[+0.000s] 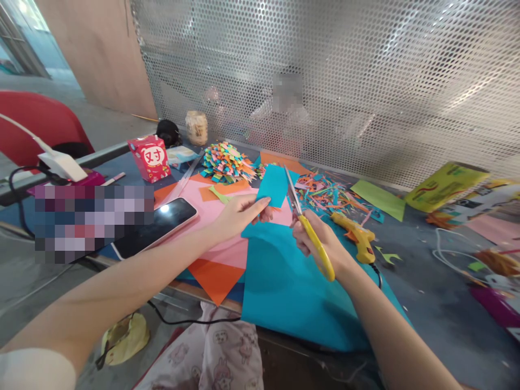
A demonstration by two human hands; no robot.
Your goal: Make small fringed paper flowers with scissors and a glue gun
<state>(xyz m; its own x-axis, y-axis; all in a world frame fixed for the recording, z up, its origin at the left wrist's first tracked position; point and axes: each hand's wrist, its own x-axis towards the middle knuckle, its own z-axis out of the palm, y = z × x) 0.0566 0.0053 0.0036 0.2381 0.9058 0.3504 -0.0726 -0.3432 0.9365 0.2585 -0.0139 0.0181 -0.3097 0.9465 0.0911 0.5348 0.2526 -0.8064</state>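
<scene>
Between the thumb and fingers of my left hand [247,211] is a small blue paper piece [273,185], held up above the table. My right hand [317,238] grips yellow-handled scissors [314,244], their blades pointing up and away along the right side of that piece. I cannot tell whether the blades touch it. Below my hands a large blue sheet [300,287] overhangs the table's near edge. Pink paper [223,244] and an orange sheet [219,279] lie to its left. Beyond my left hand is a heap of small coloured paper pieces [227,161].
Thin paper shreds [325,189] lie behind a yellow glue gun [357,238]. To the left are a phone [158,227], a red carton [149,158] and a power strip [91,180]. A jar [196,128] stands before the perforated metal panel [345,81]. A green sheet [379,199] lies right.
</scene>
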